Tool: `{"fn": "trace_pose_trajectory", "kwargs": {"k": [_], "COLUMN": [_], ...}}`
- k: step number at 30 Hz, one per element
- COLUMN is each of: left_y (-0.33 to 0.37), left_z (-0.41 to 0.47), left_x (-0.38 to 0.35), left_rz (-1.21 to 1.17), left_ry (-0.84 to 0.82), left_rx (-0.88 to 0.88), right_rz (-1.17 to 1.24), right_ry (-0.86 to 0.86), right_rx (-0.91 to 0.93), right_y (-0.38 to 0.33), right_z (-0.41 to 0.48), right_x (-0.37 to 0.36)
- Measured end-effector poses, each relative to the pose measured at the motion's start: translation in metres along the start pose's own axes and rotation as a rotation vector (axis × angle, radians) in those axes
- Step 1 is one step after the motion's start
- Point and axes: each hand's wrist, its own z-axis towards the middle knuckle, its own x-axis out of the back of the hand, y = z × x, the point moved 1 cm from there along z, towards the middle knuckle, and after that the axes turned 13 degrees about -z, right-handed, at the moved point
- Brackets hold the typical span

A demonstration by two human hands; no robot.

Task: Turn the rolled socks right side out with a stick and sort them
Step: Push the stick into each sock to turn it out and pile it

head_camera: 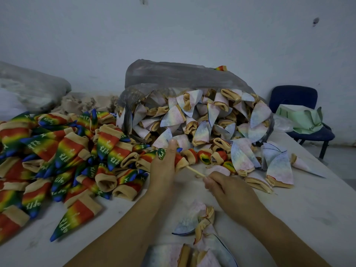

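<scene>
Pale socks (pixel 194 224): nearest you, lying on the counter (pixel 289 209) between your forearms, untouched.
Right hand (pixel 229 189): your grip pinches the near end of the stick (pixel 195 171).
Stick axis: it slants away and to the left from that pinch, with its far tip at the tan cuff.
Sock (pixel 182 163): just up-left of your right hand, with the cuff mouth facing the stick.
Left hand (pixel 163 166): nearer to the sock, with the grip curled round its body.
Likely push: along the stick's line, into your left hand.
Rainbow pile (pixel 63 157): further left.
Bag (pixel 183 76): farthest from you, spilling pale socks.
</scene>
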Motion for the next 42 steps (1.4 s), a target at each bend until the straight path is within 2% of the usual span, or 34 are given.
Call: {"fn": "trace_pose_trajectory", "kwargs": {"k": [5,9,14,16,18,20,24,27,30,35,39,42], "left_y": [-0.004,-0.002,0.002,0.004,0.004,0.003,-0.007,-0.008,-0.007,-0.008,-0.002,0.001], "left_z": [-0.003,-0.007,-0.015,-0.017,-0.018,-0.017,-0.015,-0.011,-0.009,-0.020,-0.024,-0.021], "left_x": [-0.003,-0.009,-0.013,-0.017,-0.020,-0.020,-0.014,-0.009,-0.005,-0.013,-0.019,-0.021], "left_rz": [-0.129,-0.113,-0.098,-0.118,-0.118,-0.102,-0.048,-0.087,-0.208,-0.139,-0.154,-0.119], "left_ry": [-0.209,-0.182,-0.181,-0.177,-0.155,-0.116,-0.077,-0.097,-0.136,-0.272,-0.259,-0.193], "left_rx": [0.120,0.148,0.170,0.139,0.086,0.078,0.127,0.152,0.162,0.236,0.150,0.071], "right_rz": [-0.033,-0.057,-0.074,0.017,0.244,0.360,0.187,-0.015,-0.050,-0.115,0.044,0.303], "right_ry": [0.104,0.155,0.130,0.085,0.036,0.007,-0.028,0.077,0.099,0.124,0.160,0.045], "right_rx": [0.040,0.115,0.088,0.014,-0.122,-0.206,-0.107,0.011,0.037,0.120,0.009,-0.174], "right_y": [0.006,0.008,0.005,-0.004,-0.019,-0.026,-0.011,0.003,0.017,0.011,-0.007,-0.021], "right_z": [-0.001,-0.002,-0.001,-0.003,-0.005,-0.005,0.000,0.003,0.005,0.004,0.000,0.000], "right_x": [0.002,0.008,0.014,0.006,-0.005,-0.011,-0.005,0.007,0.018,0.022,0.010,-0.004]}}
